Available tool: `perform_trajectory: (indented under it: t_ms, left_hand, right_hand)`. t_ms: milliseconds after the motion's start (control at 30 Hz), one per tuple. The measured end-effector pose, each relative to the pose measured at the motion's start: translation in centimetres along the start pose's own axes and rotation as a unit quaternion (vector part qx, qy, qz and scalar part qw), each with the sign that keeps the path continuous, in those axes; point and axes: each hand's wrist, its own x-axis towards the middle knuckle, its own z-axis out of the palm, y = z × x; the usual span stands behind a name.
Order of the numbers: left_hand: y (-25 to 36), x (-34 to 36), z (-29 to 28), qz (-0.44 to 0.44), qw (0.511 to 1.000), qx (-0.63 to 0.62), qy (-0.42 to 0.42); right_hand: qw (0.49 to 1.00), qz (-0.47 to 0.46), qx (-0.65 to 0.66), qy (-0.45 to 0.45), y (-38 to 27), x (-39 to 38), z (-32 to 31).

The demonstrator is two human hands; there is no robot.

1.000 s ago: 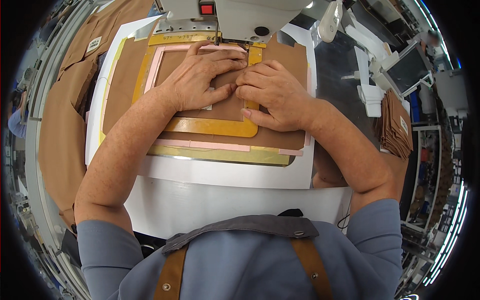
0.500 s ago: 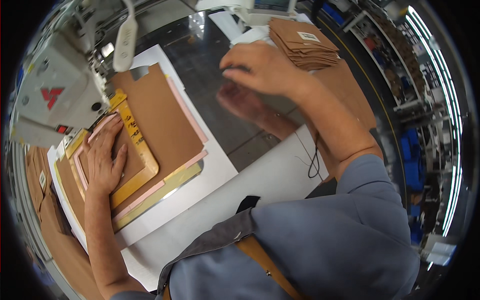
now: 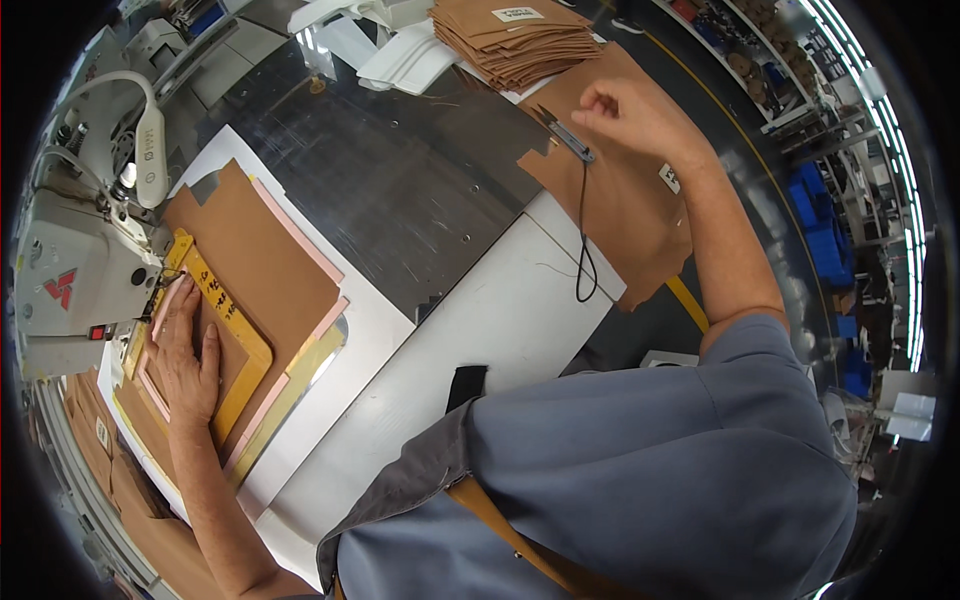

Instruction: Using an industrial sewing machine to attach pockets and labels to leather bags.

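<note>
My left hand [image 3: 187,370] lies flat on a brown fabric piece [image 3: 265,250] inside a yellow frame template [image 3: 240,375]. Its fingertips reach close to the needle area of a sewing machine [image 3: 75,290], and pink strips border the fabric. Off to the right, my right hand [image 3: 635,118] hovers with fingers loosely curled, a gap between thumb and fingers, and nothing visible in it. Just beside its thumb are small grey thread snips [image 3: 568,138] on a dark cord, over more brown fabric [image 3: 625,215].
Stacked brown pieces [image 3: 510,45] with a white label sit at the far side, next to white folded pieces [image 3: 410,60]. A lamp [image 3: 150,160] arches over the machine. More brown fabric [image 3: 125,465] hangs at the left. Shelves and blue bins [image 3: 825,225] stand right.
My right hand has moved right, from above the dark tabletop to beside the snips. The view has swung rightward. My left hand stays on the fabric within the yellow frame.
</note>
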Motion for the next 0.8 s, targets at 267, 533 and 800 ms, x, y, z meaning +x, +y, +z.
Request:
perform_trajectory:
  t_ms: [267, 533, 800]
  left_hand:
    - [2.0, 0.0, -0.5, -0.002, 0.998, -0.051, 0.020]
    - [2.1, -0.4, -1.1, -0.007, 0.997, -0.069, 0.046]
    - [2.3, -0.3, -0.9, -0.005, 0.994, -0.095, 0.055]
  right_hand:
    - [0.988, -0.005, -0.154, 0.024, -0.3, -0.8, 3.3]
    - [0.980, -0.037, -0.179, 0.074, -1.5, 0.4, 3.1]
    - [0.983, -0.096, 0.134, 0.081, -11.8, 1.4, 3.6]
